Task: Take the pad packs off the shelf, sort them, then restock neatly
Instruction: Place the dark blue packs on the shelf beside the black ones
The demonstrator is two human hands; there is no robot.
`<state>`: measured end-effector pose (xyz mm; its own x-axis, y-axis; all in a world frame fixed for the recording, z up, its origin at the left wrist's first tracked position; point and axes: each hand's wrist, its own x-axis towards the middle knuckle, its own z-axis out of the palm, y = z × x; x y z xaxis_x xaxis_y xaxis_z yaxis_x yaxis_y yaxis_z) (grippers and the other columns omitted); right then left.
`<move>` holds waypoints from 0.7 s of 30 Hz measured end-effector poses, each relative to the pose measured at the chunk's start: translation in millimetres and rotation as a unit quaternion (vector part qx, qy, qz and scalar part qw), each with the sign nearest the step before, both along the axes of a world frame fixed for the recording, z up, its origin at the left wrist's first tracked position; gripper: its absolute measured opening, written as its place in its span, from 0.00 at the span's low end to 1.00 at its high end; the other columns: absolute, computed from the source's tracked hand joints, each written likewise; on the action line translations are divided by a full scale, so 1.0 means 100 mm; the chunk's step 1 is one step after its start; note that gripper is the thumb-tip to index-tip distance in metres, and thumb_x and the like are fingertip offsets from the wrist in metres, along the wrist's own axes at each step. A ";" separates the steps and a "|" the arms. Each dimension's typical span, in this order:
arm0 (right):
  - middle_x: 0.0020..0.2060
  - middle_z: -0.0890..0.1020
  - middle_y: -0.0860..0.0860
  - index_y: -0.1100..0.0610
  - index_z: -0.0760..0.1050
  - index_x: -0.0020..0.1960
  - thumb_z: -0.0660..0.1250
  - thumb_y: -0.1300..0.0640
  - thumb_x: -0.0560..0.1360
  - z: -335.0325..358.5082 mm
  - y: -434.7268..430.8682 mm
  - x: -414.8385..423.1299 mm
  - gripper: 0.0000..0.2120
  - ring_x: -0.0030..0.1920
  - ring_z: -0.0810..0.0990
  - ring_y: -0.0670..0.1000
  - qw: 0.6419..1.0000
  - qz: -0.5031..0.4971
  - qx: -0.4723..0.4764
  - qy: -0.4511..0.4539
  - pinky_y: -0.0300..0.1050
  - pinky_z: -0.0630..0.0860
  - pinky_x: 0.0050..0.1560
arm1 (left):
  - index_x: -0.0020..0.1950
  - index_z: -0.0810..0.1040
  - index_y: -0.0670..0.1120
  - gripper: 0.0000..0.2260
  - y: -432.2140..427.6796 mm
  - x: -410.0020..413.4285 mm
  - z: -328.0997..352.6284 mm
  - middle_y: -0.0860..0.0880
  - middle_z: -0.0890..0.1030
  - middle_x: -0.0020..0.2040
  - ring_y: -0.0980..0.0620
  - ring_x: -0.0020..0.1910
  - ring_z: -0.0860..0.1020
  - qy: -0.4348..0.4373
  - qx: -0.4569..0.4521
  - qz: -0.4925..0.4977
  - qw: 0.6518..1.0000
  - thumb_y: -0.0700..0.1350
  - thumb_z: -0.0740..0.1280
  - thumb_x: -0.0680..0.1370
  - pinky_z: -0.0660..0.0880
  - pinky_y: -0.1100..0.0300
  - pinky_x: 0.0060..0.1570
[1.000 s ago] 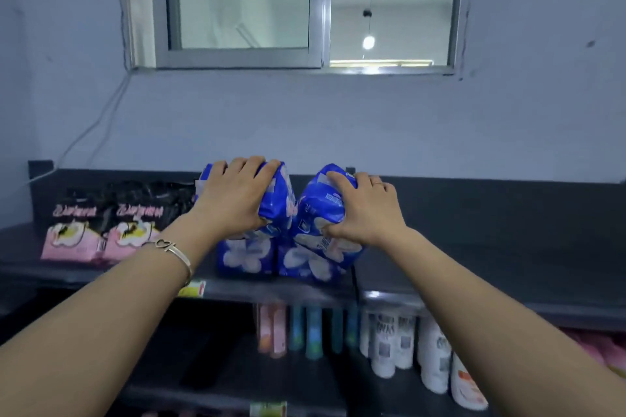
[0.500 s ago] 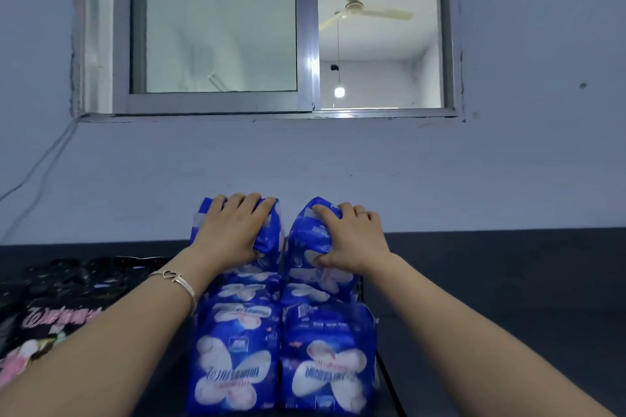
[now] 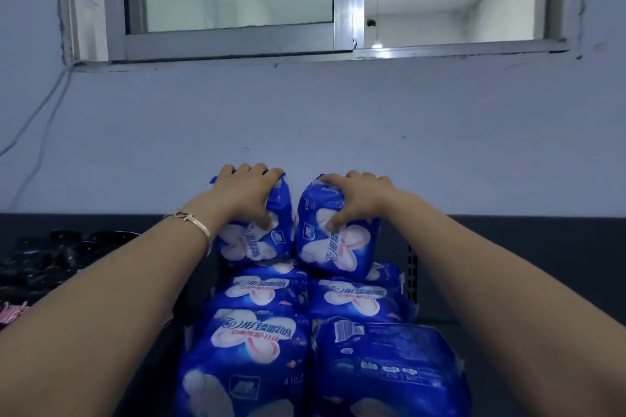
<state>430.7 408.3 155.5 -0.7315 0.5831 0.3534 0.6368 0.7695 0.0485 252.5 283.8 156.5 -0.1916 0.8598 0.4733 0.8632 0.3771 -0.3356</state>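
Note:
Two rows of blue pad packs with white and pink flower prints run back along the dark shelf (image 3: pixel 508 264). My left hand (image 3: pixel 245 196) grips the top of the rearmost left blue pack (image 3: pixel 261 240), fingers over its top edge and thumb on its front. My right hand (image 3: pixel 352 200) grips the rearmost right blue pack (image 3: pixel 338 247) the same way; that pack leans to the left. In front of them lie several more blue packs, the nearest left one (image 3: pixel 247 349) showing its front, the nearest right one (image 3: pixel 389 359) its printed back with a barcode.
Black and pink pad packs (image 3: pixel 50 257) lie on the shelf at the left. The shelf meets a pale wall (image 3: pixel 474 145) just behind the blue packs. A sliding window (image 3: pixel 230 10) is above, and a cable (image 3: pixel 44 132) hangs down the wall at left.
The camera has moved closer and over the shelf. Both hands have stayed on the two rear blue packs, which now stand higher above the row, the right one tilted.

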 end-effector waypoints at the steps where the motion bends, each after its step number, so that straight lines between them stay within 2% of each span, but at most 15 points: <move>1: 0.66 0.70 0.51 0.40 0.53 0.75 0.73 0.37 0.65 0.00 0.07 -0.03 0.45 0.66 0.68 0.58 1.000 -0.001 -0.024 -0.004 0.57 0.63 0.65 | 0.76 0.52 0.52 0.44 0.07 -0.04 0.01 0.49 0.65 0.70 0.45 0.67 0.65 -0.018 -0.013 -0.003 1.000 0.60 0.72 0.67 0.60 0.49 0.64; 4: 0.67 0.72 0.49 0.40 0.54 0.75 0.74 0.40 0.66 -0.06 0.25 -0.07 0.44 0.65 0.72 0.56 0.993 0.003 -0.113 0.018 0.56 0.68 0.65 | 0.76 0.55 0.53 0.43 0.27 -0.12 0.01 0.49 0.67 0.70 0.45 0.68 0.67 -0.090 -0.065 -0.030 0.993 0.61 0.73 0.68 0.62 0.49 0.64; 8: 0.66 0.74 0.49 0.42 0.55 0.75 0.76 0.43 0.65 -0.15 0.37 -0.12 0.45 0.62 0.75 0.54 0.982 -0.002 -0.178 0.062 0.54 0.73 0.63 | 0.75 0.59 0.52 0.36 0.47 -0.22 -0.06 0.51 0.69 0.70 0.47 0.67 0.69 -0.156 -0.069 -0.093 0.981 0.58 0.71 0.71 0.67 0.51 0.63; 16: 0.62 0.75 0.51 0.42 0.58 0.73 0.75 0.37 0.63 -0.15 0.33 -0.15 0.44 0.59 0.75 0.56 0.990 -0.042 -0.120 0.068 0.55 0.74 0.61 | 0.75 0.57 0.54 0.36 0.58 -0.42 -0.16 0.50 0.69 0.70 0.46 0.67 0.70 -0.194 -0.057 -0.119 0.972 0.60 0.69 0.72 0.67 0.49 0.64; 21: 0.58 0.79 0.49 0.45 0.61 0.71 0.75 0.41 0.66 -0.08 0.24 0.05 0.39 0.55 0.79 0.53 0.977 -0.034 -0.137 0.159 0.53 0.76 0.59 | 0.75 0.52 0.61 0.37 0.56 -0.42 -0.18 0.49 0.70 0.69 0.44 0.66 0.69 -0.171 -0.058 -0.119 0.976 0.63 0.68 0.71 0.66 0.47 0.62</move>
<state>435.7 432.2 147.3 -0.5659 0.7311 0.3811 0.6364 0.6812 -0.3618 210.7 339.7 138.9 -0.1106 0.9432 0.3133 0.9907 0.1296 -0.0406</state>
